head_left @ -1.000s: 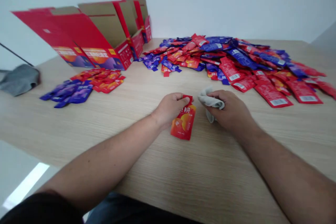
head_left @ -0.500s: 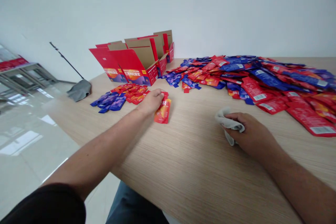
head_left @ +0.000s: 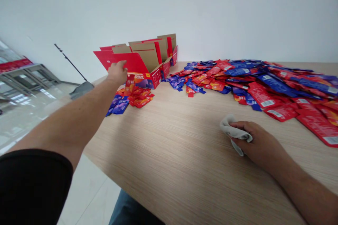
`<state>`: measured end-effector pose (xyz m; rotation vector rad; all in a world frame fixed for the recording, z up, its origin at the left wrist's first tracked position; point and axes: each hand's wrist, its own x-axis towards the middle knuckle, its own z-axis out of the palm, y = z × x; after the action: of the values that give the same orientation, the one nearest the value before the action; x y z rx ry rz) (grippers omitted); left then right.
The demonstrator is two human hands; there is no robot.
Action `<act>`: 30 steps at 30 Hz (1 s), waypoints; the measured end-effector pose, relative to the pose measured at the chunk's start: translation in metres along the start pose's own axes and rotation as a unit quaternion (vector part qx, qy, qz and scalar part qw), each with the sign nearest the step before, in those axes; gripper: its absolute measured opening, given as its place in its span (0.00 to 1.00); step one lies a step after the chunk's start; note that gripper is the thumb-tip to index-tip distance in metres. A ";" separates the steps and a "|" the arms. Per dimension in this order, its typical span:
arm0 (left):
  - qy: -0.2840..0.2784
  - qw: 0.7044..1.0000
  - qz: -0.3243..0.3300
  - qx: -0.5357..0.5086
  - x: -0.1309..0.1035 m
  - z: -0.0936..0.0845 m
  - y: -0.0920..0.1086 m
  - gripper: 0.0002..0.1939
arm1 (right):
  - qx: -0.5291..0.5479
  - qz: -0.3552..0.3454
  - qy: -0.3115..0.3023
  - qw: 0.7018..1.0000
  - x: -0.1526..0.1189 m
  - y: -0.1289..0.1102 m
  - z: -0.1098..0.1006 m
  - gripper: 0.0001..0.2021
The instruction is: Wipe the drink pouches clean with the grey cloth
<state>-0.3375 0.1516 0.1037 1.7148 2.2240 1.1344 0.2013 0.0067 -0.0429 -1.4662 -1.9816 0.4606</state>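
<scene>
My left hand (head_left: 117,73) reaches over the small pouches on the table's left side, fingertips outstretched in front of a red carton. Just below and right of those fingers stands a red-orange pouch (head_left: 130,86), upright above the red pouches (head_left: 144,99); no finger shows across its face. Purple pouches (head_left: 119,107) lie beside the red ones, partly covered by my forearm. On the right, my right hand (head_left: 255,140) is closed around a crumpled pale grey cloth (head_left: 232,130) at the tabletop.
Open red cartons (head_left: 148,66) with raised brown flaps stand along the wall. A wide heap of red and blue pouches (head_left: 245,74) spreads across the back right of the wooden table (head_left: 179,137). Beyond the left edge are a grey dustpan (head_left: 81,89) with a long handle and the shiny floor.
My left hand has moved left and away from me, carrying the red pouch to the small pile; its fingers are now clear of the pouch's face. The right hand keeps the cloth.
</scene>
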 end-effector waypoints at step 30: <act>-0.133 0.982 0.008 0.136 -0.117 0.243 0.132 0.36 | -0.004 -0.011 -0.030 0.999 -0.001 -0.010 0.006 0.15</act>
<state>-0.0690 0.1781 -0.0287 1.8568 2.2794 0.5789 0.1907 0.0032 -0.0414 -1.4483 -2.0467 0.4932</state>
